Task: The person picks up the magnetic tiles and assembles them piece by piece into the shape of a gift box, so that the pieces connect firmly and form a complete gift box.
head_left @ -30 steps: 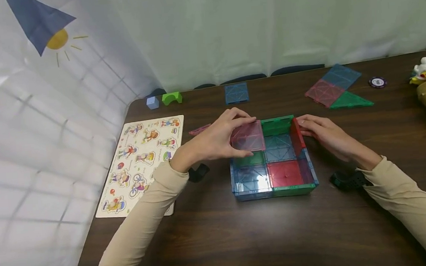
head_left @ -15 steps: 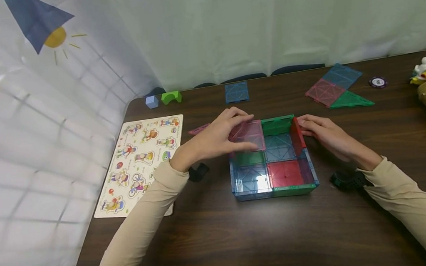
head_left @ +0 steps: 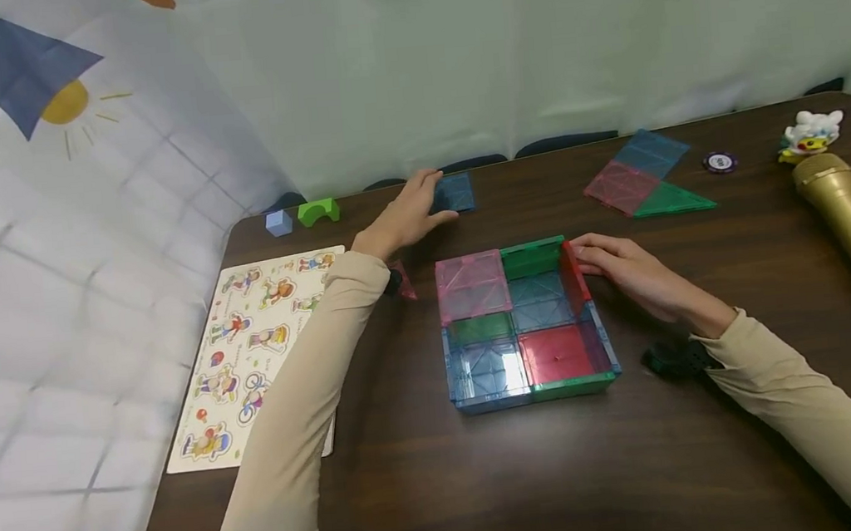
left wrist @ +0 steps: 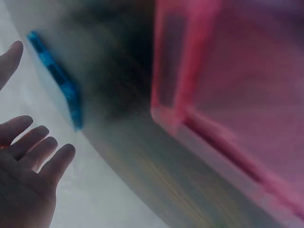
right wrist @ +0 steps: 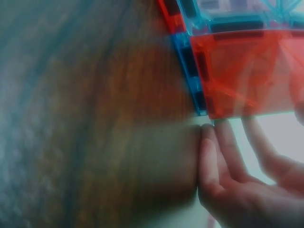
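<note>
While outstretched, two hands (head_left: 406,213), one tray (head_left: 536,390)

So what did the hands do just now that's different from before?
The left hand let go of the pink square tile, now lying as a lid on the tile box, and moved away to the far blue square tile. The right hand stayed on the upright red tile. The box kept its shape.

Blurred throughout in the left wrist view; pink tile (left wrist: 237,95) cut off right, left hand (left wrist: 23,175) cut off below.
</note>
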Available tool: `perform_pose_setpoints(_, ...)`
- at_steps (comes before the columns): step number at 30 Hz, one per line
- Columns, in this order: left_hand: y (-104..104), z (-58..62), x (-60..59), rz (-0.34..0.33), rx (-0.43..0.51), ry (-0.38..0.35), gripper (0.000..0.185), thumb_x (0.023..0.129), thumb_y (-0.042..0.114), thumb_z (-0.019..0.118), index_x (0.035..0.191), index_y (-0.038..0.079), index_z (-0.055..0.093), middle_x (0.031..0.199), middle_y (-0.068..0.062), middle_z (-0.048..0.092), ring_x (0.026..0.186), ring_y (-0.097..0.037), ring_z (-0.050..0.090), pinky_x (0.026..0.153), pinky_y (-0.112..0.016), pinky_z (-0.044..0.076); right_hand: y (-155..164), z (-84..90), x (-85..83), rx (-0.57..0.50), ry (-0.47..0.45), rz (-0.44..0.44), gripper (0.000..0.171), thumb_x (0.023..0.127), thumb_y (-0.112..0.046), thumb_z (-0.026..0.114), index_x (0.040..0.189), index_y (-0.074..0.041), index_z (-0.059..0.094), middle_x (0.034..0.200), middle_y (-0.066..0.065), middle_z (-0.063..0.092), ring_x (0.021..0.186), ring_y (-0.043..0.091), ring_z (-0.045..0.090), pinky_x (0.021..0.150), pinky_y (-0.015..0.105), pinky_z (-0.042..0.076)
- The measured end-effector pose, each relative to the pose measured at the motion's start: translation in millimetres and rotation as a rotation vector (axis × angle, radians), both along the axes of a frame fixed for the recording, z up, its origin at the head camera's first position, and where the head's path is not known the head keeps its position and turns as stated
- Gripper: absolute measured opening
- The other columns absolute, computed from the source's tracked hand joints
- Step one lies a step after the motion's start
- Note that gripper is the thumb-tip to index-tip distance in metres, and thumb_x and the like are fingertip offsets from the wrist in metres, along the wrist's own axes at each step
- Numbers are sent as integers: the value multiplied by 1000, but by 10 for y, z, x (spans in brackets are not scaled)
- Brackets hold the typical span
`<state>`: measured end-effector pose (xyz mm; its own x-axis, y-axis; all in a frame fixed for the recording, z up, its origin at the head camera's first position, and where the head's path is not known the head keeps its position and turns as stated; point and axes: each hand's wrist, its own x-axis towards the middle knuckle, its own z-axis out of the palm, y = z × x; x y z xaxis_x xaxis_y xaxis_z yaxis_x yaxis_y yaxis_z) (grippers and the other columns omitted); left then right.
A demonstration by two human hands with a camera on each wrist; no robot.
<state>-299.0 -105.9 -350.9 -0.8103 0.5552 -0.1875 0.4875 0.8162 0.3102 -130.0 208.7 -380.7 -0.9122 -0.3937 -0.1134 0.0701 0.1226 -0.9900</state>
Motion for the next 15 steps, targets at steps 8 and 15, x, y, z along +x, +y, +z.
perform_pose_setpoints(8,10,-42,-122,-8,-148,-65,82,108,49,54,166,2,19,170,-20,20,157,-33,21,123,-52,28,-43,15,1,24,5,26,50,116,-19,35,148,18,37,151,33,41,118,-6,54,102,10,43)
perform_pose_setpoints(15,47,-34,-84,28,-188,28,87,101,58,62,155,-8,42,147,-25,41,134,-35,40,109,-47,44,-13,3,-2,28,12,24,49,116,-19,35,149,18,37,151,34,41,116,-8,55,100,10,44)
